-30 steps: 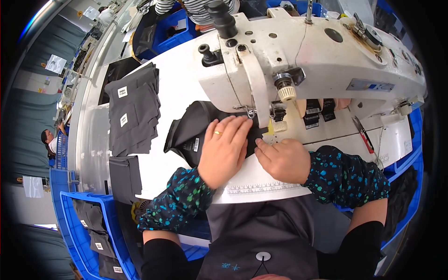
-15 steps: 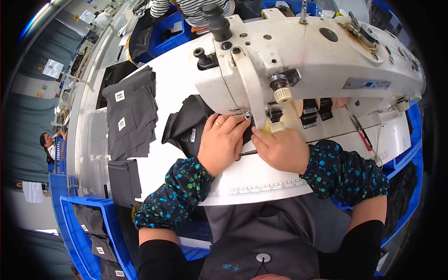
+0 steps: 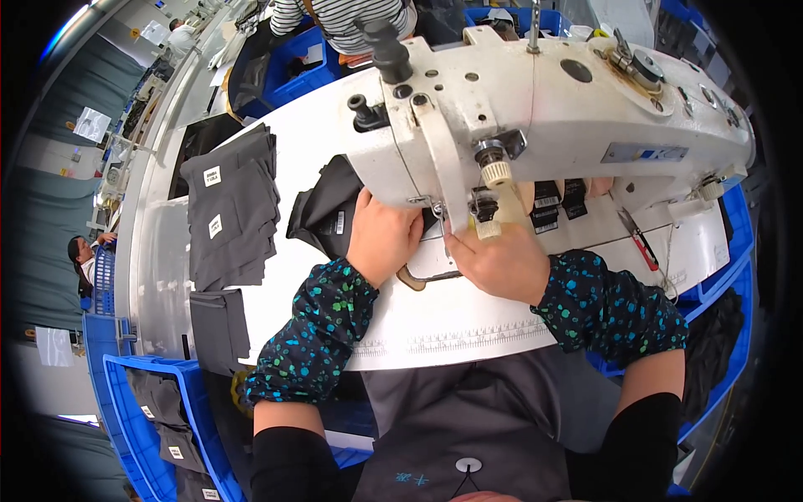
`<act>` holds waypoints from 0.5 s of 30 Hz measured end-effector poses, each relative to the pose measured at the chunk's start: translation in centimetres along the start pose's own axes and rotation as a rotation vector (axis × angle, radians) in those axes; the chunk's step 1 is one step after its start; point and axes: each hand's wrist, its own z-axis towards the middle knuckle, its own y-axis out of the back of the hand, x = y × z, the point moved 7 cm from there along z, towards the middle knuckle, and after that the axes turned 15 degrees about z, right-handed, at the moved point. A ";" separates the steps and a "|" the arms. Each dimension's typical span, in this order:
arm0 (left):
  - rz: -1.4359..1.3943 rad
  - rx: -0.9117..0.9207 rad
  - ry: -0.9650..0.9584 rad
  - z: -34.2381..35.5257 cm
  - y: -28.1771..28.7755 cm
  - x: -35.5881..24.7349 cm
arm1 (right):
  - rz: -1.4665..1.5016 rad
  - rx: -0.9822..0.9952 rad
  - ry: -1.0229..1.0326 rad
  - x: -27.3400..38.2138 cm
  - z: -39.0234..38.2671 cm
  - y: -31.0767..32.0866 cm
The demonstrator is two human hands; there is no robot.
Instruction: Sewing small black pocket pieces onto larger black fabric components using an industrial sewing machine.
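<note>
A white sewing machine [image 3: 544, 109] stands over the work, its presser foot [image 3: 438, 211] low beside my fingers. Dark gray fabric [image 3: 322, 213] with a barcode label lies bunched left of the foot. My left hand [image 3: 385, 238] grips that fabric, fingers curled, their tips largely hidden. Just right of the foot, my right hand [image 3: 502, 263] has its index finger reaching to the foot and the others folded; whatever is under those fingertips is hidden.
Stacked dark pieces with white labels [image 3: 230, 209] lie left. Black labels [image 3: 545, 205] and red-handled scissors [image 3: 640, 243] are right. Blue crates [image 3: 117, 376] flank the table. A person in stripes [image 3: 343, 25] is beyond the machine; others [image 3: 86, 259] work along the left.
Both hands and the fabric have shifted away from me, up toward the machine. My left fingers have curled lower out of sight, and more of the white table shows below the hands.
</note>
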 end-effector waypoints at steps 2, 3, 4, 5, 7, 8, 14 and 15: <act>0.006 0.005 -0.003 0.0 -0.2 -0.1 | 0.000 -0.013 0.001 -0.1 -0.3 0.0; 0.012 0.019 -0.005 0.0 -0.1 -0.3 | -0.018 -0.014 0.006 0.0 -0.3 0.2; 0.026 0.098 0.013 0.0 -0.4 -0.2 | 0.003 -0.010 0.007 0.0 -0.3 0.3; 0.023 0.067 0.004 0.0 0.0 -0.3 | 0.013 -0.006 0.009 0.1 -0.3 0.5; 0.024 0.084 0.033 -0.4 -0.3 0.1 | 0.009 0.003 0.022 0.2 -0.3 0.0; 0.023 0.063 0.035 -0.4 0.0 0.1 | 0.013 0.003 0.020 0.4 -0.2 0.1; 0.054 0.173 0.073 -1.4 -0.1 0.4 | 0.004 -0.040 0.046 0.6 0.0 0.2; 0.058 0.157 0.078 -1.9 0.3 0.2 | 0.029 -0.037 0.043 0.7 0.1 0.4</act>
